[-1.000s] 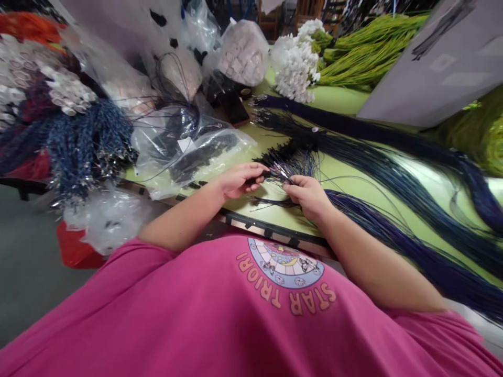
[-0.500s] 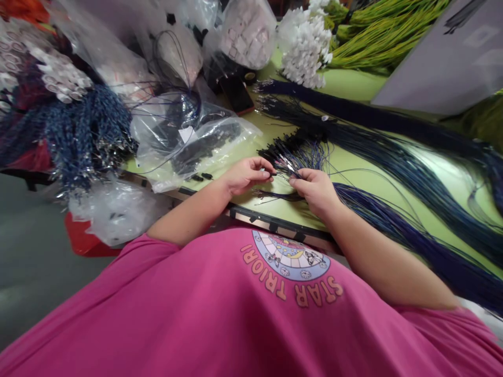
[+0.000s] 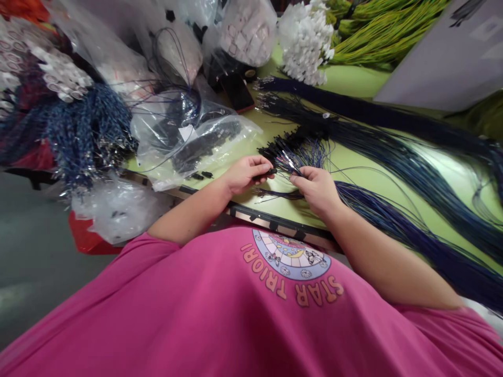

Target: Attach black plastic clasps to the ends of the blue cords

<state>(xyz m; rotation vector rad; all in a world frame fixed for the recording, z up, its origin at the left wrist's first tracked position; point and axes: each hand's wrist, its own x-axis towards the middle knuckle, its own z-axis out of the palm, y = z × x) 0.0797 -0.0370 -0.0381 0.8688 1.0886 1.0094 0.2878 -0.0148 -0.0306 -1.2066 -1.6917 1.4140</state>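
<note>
Near the table's front edge, my left hand pinches a small black connector between thumb and fingers. My right hand is closed close beside it, gripping a slim silver tool, possibly tweezers, with thin wires at its fingertips. Just beyond both hands lies a pile of black connectors with thin blue wires. A bundle of dark blue wires runs from under my right hand toward the lower right.
A clear bag of black parts lies left of my hands, with loose connectors before it. Farther back are a phone, white connectors and long dark wire bundles. Blue twisted wires hang at the left.
The fingers of my left hand have closed more around the black connector, which has shifted slightly. My right hand has barely moved.
</note>
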